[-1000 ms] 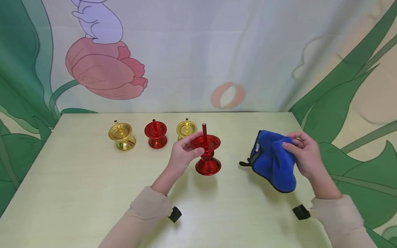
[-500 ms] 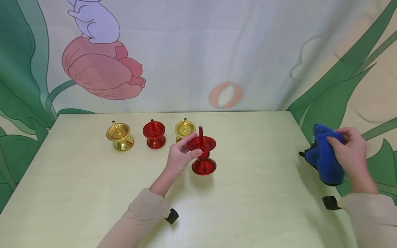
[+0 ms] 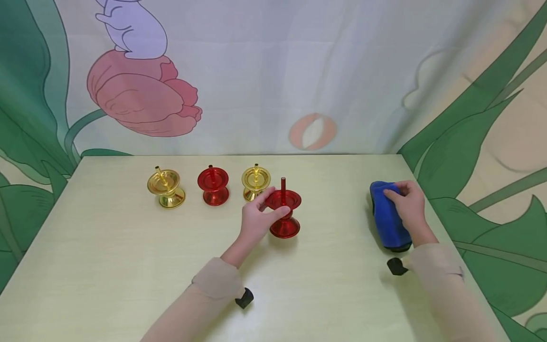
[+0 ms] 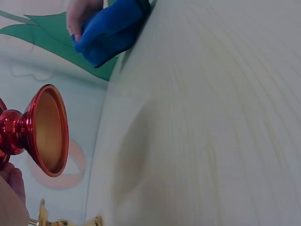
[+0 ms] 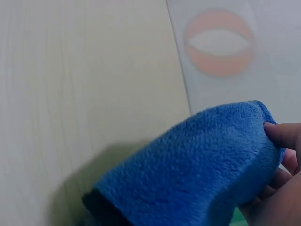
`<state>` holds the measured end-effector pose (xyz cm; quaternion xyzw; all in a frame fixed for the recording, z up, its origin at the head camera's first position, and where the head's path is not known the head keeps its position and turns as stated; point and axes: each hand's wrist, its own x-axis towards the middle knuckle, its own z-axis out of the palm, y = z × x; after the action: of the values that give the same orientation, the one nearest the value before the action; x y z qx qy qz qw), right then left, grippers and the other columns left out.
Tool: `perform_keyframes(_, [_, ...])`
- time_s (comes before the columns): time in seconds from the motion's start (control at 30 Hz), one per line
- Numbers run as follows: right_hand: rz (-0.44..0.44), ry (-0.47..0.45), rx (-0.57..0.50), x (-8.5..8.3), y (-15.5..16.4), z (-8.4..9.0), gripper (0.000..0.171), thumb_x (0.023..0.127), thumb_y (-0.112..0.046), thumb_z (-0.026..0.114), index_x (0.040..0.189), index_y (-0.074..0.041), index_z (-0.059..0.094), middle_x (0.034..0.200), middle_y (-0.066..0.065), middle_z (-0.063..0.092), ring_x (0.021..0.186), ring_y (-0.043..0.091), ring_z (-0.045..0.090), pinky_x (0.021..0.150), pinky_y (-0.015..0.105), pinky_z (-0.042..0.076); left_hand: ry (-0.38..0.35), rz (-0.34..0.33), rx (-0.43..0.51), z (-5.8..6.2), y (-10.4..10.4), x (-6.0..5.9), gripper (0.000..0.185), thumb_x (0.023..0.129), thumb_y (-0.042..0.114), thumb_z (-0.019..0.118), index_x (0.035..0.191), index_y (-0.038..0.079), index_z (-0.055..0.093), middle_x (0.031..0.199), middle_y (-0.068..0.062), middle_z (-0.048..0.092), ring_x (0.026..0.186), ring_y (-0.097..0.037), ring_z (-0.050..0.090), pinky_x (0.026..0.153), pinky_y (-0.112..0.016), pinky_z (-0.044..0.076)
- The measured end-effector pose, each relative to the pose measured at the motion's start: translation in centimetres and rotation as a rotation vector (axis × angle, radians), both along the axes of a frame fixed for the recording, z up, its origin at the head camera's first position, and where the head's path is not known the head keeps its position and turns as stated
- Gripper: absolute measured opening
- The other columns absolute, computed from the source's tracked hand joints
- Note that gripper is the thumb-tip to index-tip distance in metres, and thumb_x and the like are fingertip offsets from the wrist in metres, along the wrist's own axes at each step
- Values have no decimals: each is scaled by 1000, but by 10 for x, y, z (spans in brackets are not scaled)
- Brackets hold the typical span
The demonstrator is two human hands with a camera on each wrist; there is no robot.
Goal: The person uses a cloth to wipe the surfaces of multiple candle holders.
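Note:
My left hand (image 3: 259,218) grips a red metal candle holder (image 3: 285,227) round its stem, with its spike pointing up. In the left wrist view the holder's hollow base (image 4: 51,132) shows, raised off the table with a shadow below. My right hand (image 3: 411,209) pinches the upper end of a blue plush cloth (image 3: 388,216) with dark edging, near the table's right side. The right wrist view has the cloth (image 5: 188,165) drooping from thumb and fingers, its lower end close over the tabletop.
Along the back of the table (image 3: 128,266) stand a gold candle holder (image 3: 171,197), a red one (image 3: 215,194) and another gold one (image 3: 255,178), partly behind my left hand. A printed curtain (image 3: 256,85) hangs behind the table's back edge.
My right hand swung out past the table's right edge with the cloth, then came back left over the table. The cloth now hangs narrower. My left hand keeps the red candle holder nearly in place.

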<state>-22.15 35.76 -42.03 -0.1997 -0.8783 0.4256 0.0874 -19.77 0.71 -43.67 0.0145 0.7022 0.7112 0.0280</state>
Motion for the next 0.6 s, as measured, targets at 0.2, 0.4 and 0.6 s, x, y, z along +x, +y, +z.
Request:
perform_keyframes(0.2, [-30, -8, -81, -19, -28, -13, 33, 83, -25, 60, 106, -4, 49, 92, 0, 45, 90, 18, 43, 77, 29, 36, 8, 8, -114, -16, 22, -13, 68, 65, 38, 76, 124, 16, 52, 115, 0, 60, 115, -19, 49, 95, -38, 42])
perform_keyframes(0.4, [-17, 8, -88, -33, -48, -20, 32, 84, -22, 59, 107, -4, 49, 96, 4, 47, 91, 22, 46, 76, 29, 38, 82, 71, -284, -23, 46, -30, 74, 64, 51, 72, 126, 17, 50, 119, 0, 58, 116, -20, 48, 89, -37, 46])
perform_keyframes(0.6, [-14, 17, -85, -41, -57, -26, 31, 83, -22, 60, 106, -4, 50, 100, 10, 50, 91, 24, 47, 77, 30, 39, 176, 173, -381, -29, 62, -45, 75, 64, 53, 71, 125, 13, 51, 122, -3, 56, 115, -20, 49, 93, -37, 44])
